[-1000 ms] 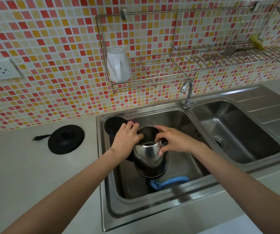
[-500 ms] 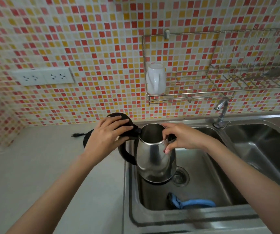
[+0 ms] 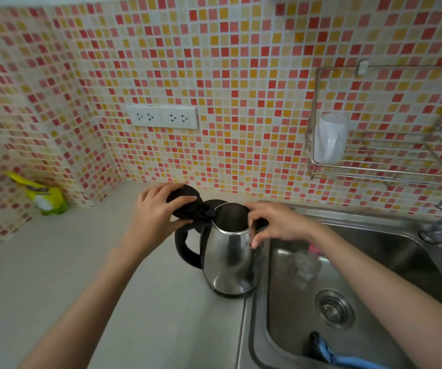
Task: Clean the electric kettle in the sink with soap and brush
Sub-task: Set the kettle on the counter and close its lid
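Kettle [image 3: 228, 262] upright, perhaps resting on counter [image 3: 81, 262].

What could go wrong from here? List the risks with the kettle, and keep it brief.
1. The left hand grips the open lid and the right hand pinches the rim, while the handle is free. The electric kettle could slip or strain its lid hinge.
2. The kettle is right beside the rim of the sink. Set down there, it might tip in.
3. If it is wet, drips could land on the counter below the wall sockets.
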